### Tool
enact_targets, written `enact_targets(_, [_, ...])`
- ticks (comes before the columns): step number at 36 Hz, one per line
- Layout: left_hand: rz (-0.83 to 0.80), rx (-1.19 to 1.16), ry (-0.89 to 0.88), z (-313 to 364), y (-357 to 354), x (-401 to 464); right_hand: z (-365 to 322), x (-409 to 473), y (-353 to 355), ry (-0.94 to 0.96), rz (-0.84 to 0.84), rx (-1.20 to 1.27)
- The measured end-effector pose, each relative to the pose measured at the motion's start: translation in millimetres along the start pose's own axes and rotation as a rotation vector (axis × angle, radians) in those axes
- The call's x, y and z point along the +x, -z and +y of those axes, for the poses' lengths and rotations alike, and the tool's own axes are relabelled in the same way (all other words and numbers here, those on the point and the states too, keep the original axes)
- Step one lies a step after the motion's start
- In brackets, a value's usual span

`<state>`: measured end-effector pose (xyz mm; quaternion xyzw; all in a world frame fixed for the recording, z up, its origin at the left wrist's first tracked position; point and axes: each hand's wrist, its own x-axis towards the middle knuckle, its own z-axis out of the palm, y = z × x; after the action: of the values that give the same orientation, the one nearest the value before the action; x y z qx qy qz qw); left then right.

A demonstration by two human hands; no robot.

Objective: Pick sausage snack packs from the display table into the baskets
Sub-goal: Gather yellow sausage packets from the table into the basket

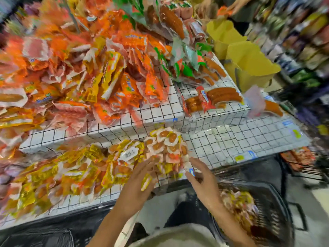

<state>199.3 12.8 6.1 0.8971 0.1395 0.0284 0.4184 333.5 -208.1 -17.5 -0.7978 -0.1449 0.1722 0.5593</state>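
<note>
Yellow-and-white sausage snack packs (165,145) lie heaped on the lower shelf of the grid-patterned display table (231,139). My left hand (137,186) reaches into the near edge of that heap with straight fingers, touching the packs. My right hand (201,177) comes in from the right with fingers extended against the same heap's edge. Neither hand visibly grips a pack; the view is blurred. A black wire basket (277,211) at the lower right holds several similar packs (238,204).
Orange and yellow packs (89,72) pile high on the upper shelf. Larger red sausages (222,97) lie to the right. Yellow paper bags (249,61) stand behind the table. Another basket (302,163) sits at far right. Another person's hand (238,5) shows at the top.
</note>
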Motion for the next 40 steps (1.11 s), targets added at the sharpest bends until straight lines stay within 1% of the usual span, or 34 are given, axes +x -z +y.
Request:
enact_targets(4, [-0.06,-0.046,-0.017,-19,10,-33,9,-48,-16,0.001,0.067,-0.023])
enact_targets(6, [-0.112,0.001,-0.052,-26,11,-49,9,-76,-21,0.001,0.07,-0.014])
enact_targets(8, [-0.181,0.024,-0.026,-36,9,-65,10,-102,-22,-0.015,0.069,-0.036])
enact_targets(10, [-0.247,0.004,0.008,-44,6,-79,15,-128,-22,-0.05,0.041,-0.087])
enact_targets(12, [-0.281,0.014,0.02,-46,2,-89,21,-151,-18,-0.108,-0.031,-0.157])
enact_targets(15, [-0.313,0.104,0.007,-45,-7,-101,32,-179,-9,-0.192,-0.089,-0.201])
enact_targets(19, [-0.367,0.173,0.012,-40,-26,-113,52,-209,10,-0.27,-0.179,-0.337])
enact_targets(22, [-0.442,0.211,0.03,-33,-45,-120,74,-233,30,-0.345,-0.194,-0.378])
enact_targets(25, [-0.514,0.254,0.043,-20,-70,-125,91,-259,58,-0.395,-0.195,-0.363])
enact_targets(29, [-0.578,0.314,-0.003,8,-111,-129,110,-304,105,-0.457,-0.112,-0.309])
enact_targets(34, [-0.695,0.332,-0.062,66,-178,-130,138,-369,169,-0.573,0.065,-0.261])
enact_targets(40, [-0.793,0.397,-0.239,155,-259,-142,179,-443,234,-0.738,0.169,-0.272])
